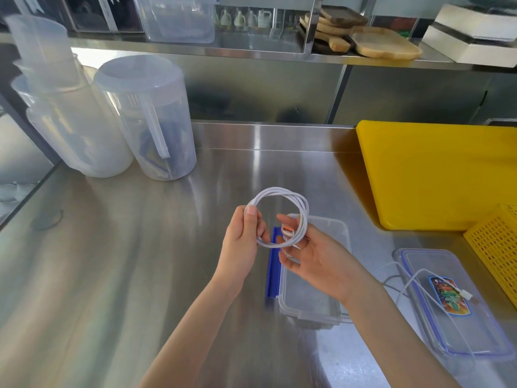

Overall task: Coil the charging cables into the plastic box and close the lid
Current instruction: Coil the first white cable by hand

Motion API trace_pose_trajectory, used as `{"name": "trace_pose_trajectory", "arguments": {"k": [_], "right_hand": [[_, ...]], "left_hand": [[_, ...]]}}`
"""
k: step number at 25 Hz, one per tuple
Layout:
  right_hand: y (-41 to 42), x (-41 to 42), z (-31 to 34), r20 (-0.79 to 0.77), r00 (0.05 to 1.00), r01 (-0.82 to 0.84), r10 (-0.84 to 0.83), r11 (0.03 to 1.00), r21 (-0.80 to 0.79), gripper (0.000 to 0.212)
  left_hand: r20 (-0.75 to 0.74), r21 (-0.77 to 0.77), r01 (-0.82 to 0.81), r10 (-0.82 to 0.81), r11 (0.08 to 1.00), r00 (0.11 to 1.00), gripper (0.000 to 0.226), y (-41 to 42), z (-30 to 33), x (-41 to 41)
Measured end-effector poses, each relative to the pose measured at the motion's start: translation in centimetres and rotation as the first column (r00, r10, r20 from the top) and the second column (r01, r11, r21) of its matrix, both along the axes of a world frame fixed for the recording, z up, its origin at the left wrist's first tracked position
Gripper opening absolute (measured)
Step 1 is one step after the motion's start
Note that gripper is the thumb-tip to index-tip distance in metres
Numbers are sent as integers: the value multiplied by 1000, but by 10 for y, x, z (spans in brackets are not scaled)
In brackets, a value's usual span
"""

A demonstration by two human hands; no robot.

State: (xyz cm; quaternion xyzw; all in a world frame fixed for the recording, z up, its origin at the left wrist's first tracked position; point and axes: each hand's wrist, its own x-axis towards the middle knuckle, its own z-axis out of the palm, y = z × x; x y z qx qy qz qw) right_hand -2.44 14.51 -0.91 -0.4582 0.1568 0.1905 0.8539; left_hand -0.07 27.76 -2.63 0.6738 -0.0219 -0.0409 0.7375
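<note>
A white charging cable (pixel 279 192) is wound into a round coil and held up over the steel counter. My left hand (pixel 242 247) pinches the coil's left side. My right hand (pixel 316 253) holds its right side, with an orange-tipped plug against the fingers. Right below the hands stands the clear plastic box (pixel 313 298), open, with a blue clip along its left side. Its clear lid (pixel 453 306), blue-rimmed with a colourful sticker, lies flat to the right. A second white cable (pixel 414 278) lies loose across the lid, its plug resting on the sticker.
Two clear plastic jugs (pixel 151 119) stand at the back left of the counter. A yellow cutting board (pixel 442 172) lies at the back right and a yellow perforated basket (pixel 498 245) at the right edge. A steel shelf with containers and wooden trays runs behind.
</note>
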Motion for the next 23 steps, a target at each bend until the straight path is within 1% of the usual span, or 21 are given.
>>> {"name": "trace_pose_trajectory", "arguments": {"k": [1, 3, 5, 6, 7, 8, 10, 11, 12, 15, 17, 19, 21, 23], "right_hand": [[2, -1, 0, 18, 999, -35, 35, 999, -1, 23], [4, -3, -3, 39, 997, -74, 72, 996, 47, 32], [3, -3, -2, 37, 996, -79, 75, 990, 120, 46], [3, -4, 0, 41, 996, -78, 73, 989, 124, 49], [5, -4, 1, 55, 996, -72, 68, 994, 79, 45], [7, -5, 1, 91, 994, -60, 61, 998, -18, 34], [10, -7, -3, 192, 978, -25, 80, 961, -274, 11], [11, -7, -5, 225, 969, -9, 98, 930, -368, 9], [11, -7, -6, 243, 964, 4, 110, 904, -427, 11], [11, -6, -5, 244, 961, 12, 129, 864, -504, 20], [10, -5, -6, 211, 954, -55, 212, 818, -572, 17], [9, -6, -7, 181, 941, -123, 288, 785, -608, 17], [7, -7, -7, 175, 946, -114, 274, 783, -611, 17], [4, -5, -3, 215, 959, -14, 182, 793, -609, 12]], "left_hand": [[-4, -3, -12, 12, 1000, 1000, 35, 0, 0, 0], [-27, -14, -28, 27, 1000, 999, 35, 0, 0, 2], [-44, -7, -35, 35, 999, 998, 34, -1, 0, 3], [-47, -1, -39, 39, 999, 998, 34, -2, 0, 3], [-48, 1, -45, 45, 999, 998, 34, -3, -1, 2], [-52, -5, -52, 51, 999, 997, 35, -3, 0, 2], [-72, -36, -57, 55, 998, 996, 35, -4, 0, 2], [-84, -53, -57, 52, 997, 995, 34, -5, 0, 2], [-95, -67, -54, 48, 996, 994, 34, -5, 1, 1], [-115, -109, -32, 20, 993, 993, 33, -3, 2, -1], [-141, -209, 14, -45, 978, 989, 32, -1, 4, 0], [-180, -339, 74, -142, 938, 973, 31, 4, 7, 2], [-203, -422, 102, -203, 901, 958, 30, 8, 9, 5], [-193, -434, 118, -220, 893, 956, 30, 10, 8, 6]]}}
